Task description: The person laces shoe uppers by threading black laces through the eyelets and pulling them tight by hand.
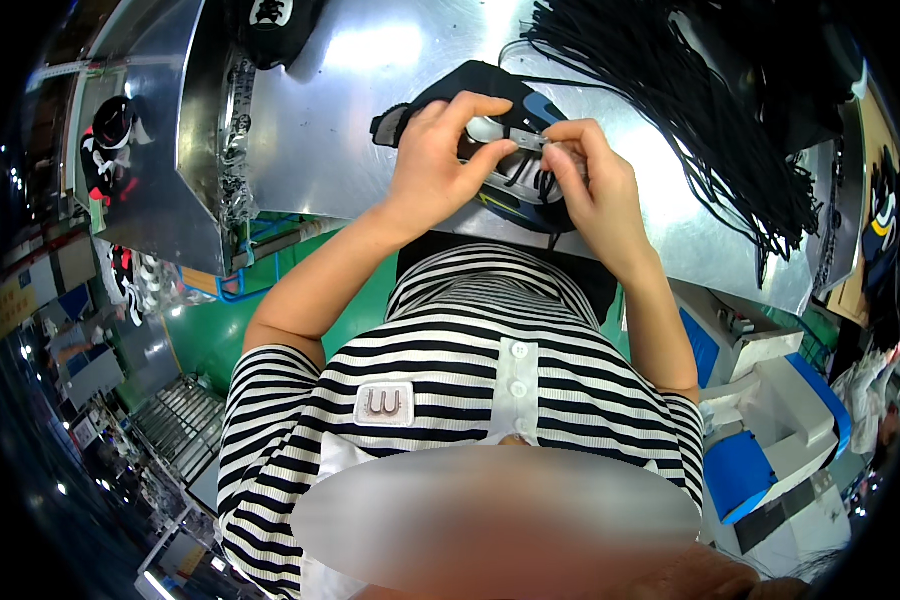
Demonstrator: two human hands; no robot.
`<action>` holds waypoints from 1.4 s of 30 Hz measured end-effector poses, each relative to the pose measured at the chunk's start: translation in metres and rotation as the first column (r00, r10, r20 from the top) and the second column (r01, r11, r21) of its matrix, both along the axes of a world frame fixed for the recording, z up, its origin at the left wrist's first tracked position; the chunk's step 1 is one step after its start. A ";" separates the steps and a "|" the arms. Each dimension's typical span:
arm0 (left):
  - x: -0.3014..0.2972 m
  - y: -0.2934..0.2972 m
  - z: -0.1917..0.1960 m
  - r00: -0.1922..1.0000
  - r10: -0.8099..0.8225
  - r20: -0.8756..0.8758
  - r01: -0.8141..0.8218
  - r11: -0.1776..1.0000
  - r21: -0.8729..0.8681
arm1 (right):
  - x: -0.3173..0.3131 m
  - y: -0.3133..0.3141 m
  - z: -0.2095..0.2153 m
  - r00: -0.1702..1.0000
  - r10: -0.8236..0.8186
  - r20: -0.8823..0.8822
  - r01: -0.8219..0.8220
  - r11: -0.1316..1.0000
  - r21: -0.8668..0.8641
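Note:
A black shoe upper (pixel 475 82) with blue-grey patches and black laces lies on the metal table close in front of me. My left hand (pixel 438 155) curls over its left part, thumb and forefinger on either side of a whitish piece in the opening. A short light grey strip (pixel 526 139) runs from there towards my right hand (pixel 592 185). The thumb and forefinger of that hand pinch the strip's right end, above the crossed laces. My fingers partly cover the upper, so its inside is hidden.
A thick bundle of black laces (pixel 685 125) spreads over the table's right side. Another black shoe part (pixel 275 30) lies at the far left. Right of me stands a grey and blue machine (pixel 770 410). The metal table (pixel 320 150) ends just before my body.

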State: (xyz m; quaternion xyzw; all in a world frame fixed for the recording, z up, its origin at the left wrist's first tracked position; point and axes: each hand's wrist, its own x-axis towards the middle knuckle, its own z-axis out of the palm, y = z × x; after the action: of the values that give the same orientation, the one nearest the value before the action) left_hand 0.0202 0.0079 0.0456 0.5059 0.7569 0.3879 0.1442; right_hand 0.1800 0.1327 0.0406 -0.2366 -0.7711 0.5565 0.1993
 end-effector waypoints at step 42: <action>0.028 0.002 0.043 0.829 -0.303 -0.469 0.211 0.948 -0.239 | 0.042 0.001 -0.016 0.958 -0.189 0.215 0.112 0.939 0.326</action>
State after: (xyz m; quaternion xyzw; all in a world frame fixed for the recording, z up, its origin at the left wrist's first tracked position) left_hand 0.0487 0.0097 0.0882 0.6717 0.7241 0.1517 0.0386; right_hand 0.2222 0.1334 0.0249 -0.3274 -0.8470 0.3781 0.1801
